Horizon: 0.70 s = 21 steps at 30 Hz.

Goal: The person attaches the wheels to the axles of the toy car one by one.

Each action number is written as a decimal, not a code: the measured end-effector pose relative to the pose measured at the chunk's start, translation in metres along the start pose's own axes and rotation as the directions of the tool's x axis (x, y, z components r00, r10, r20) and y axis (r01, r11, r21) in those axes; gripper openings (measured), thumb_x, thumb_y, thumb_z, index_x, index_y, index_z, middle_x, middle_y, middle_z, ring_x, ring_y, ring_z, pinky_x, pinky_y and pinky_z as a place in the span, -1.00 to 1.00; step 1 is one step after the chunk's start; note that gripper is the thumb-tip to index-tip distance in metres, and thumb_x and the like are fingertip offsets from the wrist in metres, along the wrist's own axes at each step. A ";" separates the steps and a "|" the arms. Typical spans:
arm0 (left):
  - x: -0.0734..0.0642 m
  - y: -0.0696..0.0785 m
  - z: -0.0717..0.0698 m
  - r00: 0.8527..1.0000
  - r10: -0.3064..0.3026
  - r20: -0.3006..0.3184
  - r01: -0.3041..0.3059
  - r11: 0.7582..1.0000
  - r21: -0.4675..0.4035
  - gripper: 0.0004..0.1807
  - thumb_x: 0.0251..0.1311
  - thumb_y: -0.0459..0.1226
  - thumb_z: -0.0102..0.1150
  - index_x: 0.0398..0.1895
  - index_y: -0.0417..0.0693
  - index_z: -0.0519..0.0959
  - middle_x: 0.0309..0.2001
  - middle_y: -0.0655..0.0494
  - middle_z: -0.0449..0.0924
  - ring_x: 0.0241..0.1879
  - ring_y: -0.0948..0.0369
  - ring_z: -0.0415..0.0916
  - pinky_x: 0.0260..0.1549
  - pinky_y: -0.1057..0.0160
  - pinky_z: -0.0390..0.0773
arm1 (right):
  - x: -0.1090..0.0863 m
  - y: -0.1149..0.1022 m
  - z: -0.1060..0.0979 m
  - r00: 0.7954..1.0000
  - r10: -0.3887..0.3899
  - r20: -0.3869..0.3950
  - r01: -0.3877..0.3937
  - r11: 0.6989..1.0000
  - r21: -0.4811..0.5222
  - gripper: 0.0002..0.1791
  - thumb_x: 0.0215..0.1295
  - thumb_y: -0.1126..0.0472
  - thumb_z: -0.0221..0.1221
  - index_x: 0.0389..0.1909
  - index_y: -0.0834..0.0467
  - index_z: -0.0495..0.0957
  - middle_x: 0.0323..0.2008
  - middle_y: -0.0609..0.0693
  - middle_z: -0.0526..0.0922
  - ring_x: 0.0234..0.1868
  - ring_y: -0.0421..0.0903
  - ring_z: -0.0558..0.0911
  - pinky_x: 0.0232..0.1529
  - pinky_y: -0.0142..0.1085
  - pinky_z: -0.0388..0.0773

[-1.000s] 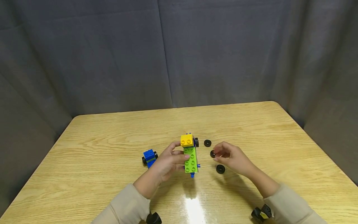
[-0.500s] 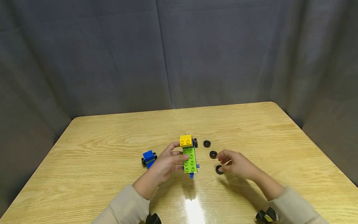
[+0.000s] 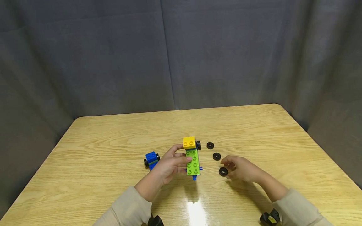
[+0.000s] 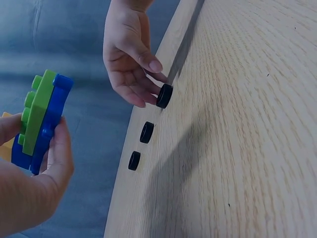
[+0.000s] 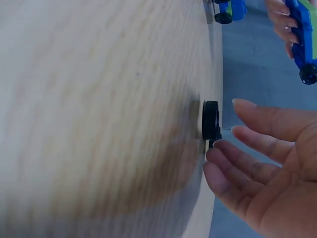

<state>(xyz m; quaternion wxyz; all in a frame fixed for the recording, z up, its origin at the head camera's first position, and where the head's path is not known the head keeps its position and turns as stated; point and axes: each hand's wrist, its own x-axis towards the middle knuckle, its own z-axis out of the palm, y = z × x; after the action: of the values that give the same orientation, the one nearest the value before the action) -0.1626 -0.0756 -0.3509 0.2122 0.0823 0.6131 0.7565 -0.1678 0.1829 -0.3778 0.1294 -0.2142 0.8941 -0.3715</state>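
My left hand (image 3: 169, 163) grips a toy car (image 3: 193, 161) between thumb and fingers, raised off the table. The car has a studded green plate, a yellow brick at its far end and a blue chassis. One black wheel (image 3: 199, 145) shows on its right side, while a bare blue axle stub sticks out nearer me. My right hand (image 3: 241, 169) hovers low beside the nearest black tyre (image 3: 223, 171), fingers loosely bent. In the right wrist view its thumb and fingertips stand apart from that tyre (image 5: 211, 120). Two more tyres, a middle one (image 3: 216, 156) and a far one (image 3: 210, 145), lie flat beyond.
Left of my left hand stands a second, blue toy car (image 3: 151, 158) with black wheels, partly hidden by that hand. The wooden table (image 3: 113, 135) ends at a grey curtain (image 3: 226, 62). Black wrist-worn devices (image 3: 270, 217) show near both sleeves.
My right hand has come away from the middle tyre, back toward me and slightly right, to the nearest tyre. The left hand and its car have stayed nearly still.
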 end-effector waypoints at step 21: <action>-0.001 0.001 -0.001 1.000 -0.006 0.012 0.006 1.000 -0.001 -0.43 0.07 -0.41 0.03 0.16 -0.19 0.09 -0.26 -0.03 0.47 -0.40 0.18 0.49 -0.37 0.19 0.48 | 0.009 -0.001 0.004 0.993 -0.100 0.068 0.107 0.987 -0.118 -0.65 -0.21 0.46 0.24 -0.27 0.23 0.51 -0.44 -0.01 0.34 -0.44 -0.15 0.35 -0.46 -0.37 0.35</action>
<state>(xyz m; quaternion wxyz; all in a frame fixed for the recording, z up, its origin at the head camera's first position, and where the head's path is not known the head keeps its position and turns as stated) -0.1624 -0.0773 -0.3502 0.2183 0.0849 0.6115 0.7558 -0.1742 0.1754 -0.3801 0.1244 -0.2793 0.8981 -0.3160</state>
